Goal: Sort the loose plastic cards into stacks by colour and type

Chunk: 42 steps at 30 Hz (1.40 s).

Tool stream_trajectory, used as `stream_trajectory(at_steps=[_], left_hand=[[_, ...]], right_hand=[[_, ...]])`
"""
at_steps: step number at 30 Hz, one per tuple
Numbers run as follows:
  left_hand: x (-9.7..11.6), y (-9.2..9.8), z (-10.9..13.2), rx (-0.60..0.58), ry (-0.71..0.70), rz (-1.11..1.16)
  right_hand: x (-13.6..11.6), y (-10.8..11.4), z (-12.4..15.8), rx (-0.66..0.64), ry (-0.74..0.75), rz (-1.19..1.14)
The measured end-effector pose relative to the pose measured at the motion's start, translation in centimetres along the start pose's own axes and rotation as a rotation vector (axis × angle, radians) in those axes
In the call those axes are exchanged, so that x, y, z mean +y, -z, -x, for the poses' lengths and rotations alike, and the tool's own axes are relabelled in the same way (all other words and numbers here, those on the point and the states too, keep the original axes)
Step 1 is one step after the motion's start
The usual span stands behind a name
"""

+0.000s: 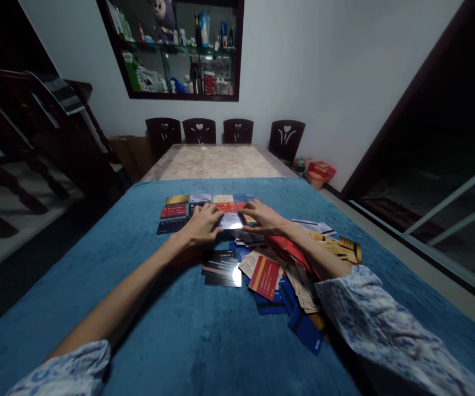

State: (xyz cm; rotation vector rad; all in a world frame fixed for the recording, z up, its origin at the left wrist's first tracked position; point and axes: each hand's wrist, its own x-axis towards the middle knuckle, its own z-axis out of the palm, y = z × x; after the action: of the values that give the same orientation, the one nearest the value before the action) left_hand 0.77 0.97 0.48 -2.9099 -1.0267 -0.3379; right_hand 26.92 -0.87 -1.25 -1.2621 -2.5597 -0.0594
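Note:
A pale silver card [231, 221] lies between my two hands, catching a bright glare. At its left edge, my left hand [204, 221] has bent fingers closed on it. My right hand [262, 217] holds the opposite edge, fingertips curled down. Around them are rows of cards laid side by side: a gold card [178, 199] at the far left, a red card [173, 211] below it and a dark card [172, 226] nearest me. A red and yellow card [225, 207] is just beyond the silver one. My fingers partly cover other cards in the rows.
Black cards [223, 268] lie fanned nearer me. To their right spreads a loose heap with a red striped card [266, 277], blue cards [306, 330] and gold cards [338, 248], partly under my right forearm. A blue cloth [146, 341] covers this table; chairs [199, 132] stand beyond.

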Motion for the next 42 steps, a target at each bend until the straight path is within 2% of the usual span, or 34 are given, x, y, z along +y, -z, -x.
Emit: stream_trajectory(at_steps=[9,13,24,33,42], left_hand=[[-3.0,1.9,-0.3,-0.025,0.061,-0.069],[-4.7,2.6,-0.6,-0.032,0.073,-0.095],[-9.6,3.9,-2.1,-0.064,0.113,-0.126],[-13.0,3.3,-3.6,-0.121,0.153,-0.145],[-14.8,2.1,-5.1,-0.202,0.181,-0.194]], right_hand=[[-1.4,1.9,-4.8,-0.080,-0.053,0.039],[-1.8,2.5,-6.8,-0.121,-0.024,0.067],[-1.5,2.5,-12.2,-0.127,-0.030,0.072],[-0.4,1.5,-15.8,-0.180,-0.064,0.138],[0.4,0.1,-17.8,-0.249,-0.101,0.201]])
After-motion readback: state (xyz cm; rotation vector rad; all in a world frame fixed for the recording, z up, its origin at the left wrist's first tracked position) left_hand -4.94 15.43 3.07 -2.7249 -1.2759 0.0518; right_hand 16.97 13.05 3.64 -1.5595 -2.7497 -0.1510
